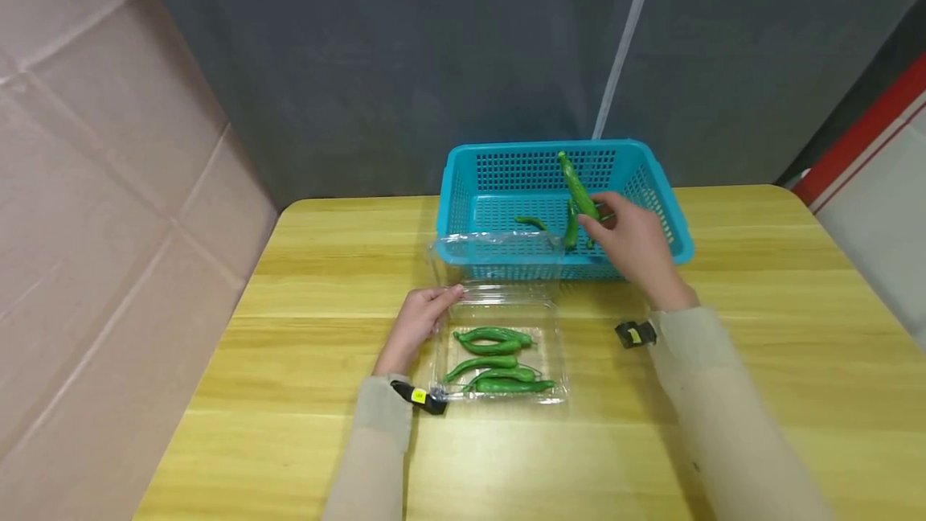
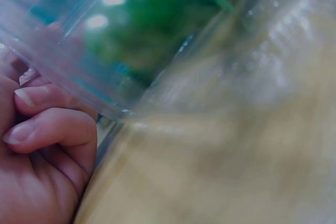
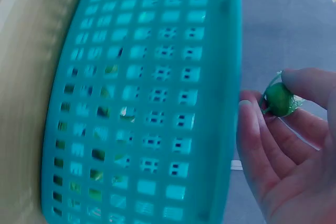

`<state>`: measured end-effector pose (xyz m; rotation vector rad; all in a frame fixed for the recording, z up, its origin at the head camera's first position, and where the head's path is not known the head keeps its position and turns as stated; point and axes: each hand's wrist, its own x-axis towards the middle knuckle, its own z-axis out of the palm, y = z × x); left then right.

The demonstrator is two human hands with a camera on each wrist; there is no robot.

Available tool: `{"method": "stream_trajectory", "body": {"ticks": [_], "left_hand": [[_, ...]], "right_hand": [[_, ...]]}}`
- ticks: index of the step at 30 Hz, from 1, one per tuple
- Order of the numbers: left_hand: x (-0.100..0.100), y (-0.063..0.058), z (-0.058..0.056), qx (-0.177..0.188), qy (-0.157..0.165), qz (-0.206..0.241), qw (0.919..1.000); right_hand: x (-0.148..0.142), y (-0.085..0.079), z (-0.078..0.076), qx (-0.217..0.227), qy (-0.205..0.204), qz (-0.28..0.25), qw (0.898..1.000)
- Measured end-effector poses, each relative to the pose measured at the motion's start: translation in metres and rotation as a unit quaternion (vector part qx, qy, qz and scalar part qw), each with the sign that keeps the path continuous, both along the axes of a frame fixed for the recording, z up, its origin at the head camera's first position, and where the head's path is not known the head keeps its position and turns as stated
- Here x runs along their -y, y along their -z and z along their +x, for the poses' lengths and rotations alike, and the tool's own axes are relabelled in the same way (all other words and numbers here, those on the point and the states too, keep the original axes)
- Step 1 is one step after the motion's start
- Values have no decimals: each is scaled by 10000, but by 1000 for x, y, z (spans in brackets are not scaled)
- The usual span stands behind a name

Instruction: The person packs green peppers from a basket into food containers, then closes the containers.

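Above the right part of a blue basket (image 1: 535, 148), a person's right hand (image 1: 640, 239) holds a green pepper (image 1: 575, 183), the grip pinching one end between thumb and fingers as the other end tilts up toward a grey backdrop (image 1: 434, 63). Loose peppers (image 1: 571, 227) lie inside the basket, partly masked by the hand. In front, on a wood-grain bench (image 1: 325, 264), sits a clear box (image 1: 499, 399), its lid (image 1: 499, 270) raised and overlapping the basket's near rim in the head view (whether the two touch is hard to tell). Five peppers (image 1: 506, 386) rest crosswise in the box, close together. The left hand (image 1: 418, 318) grips the box at its left edge near the hinge, pinching the plastic, thumb uppermost. Beige sleeves (image 1: 731, 408) cover both arms.
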<state>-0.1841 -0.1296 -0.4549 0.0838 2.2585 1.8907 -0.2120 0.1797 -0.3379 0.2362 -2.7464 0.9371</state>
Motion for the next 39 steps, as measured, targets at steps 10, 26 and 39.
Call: {"method": "stream_trajectory", "body": {"ticks": [10,26,39], "left_hand": [[0,0,0,13,-19,20,10000],[0,0,-1,-62,-7,57,10000],[1,-1,-1,34,30,106,9999]], "right_hand": [[6,-5,26,-502,4,-482,9976],[12,-1,58,-732,204,-990,9922],[14,-2,72,-720,243,-1031,9918]]}}
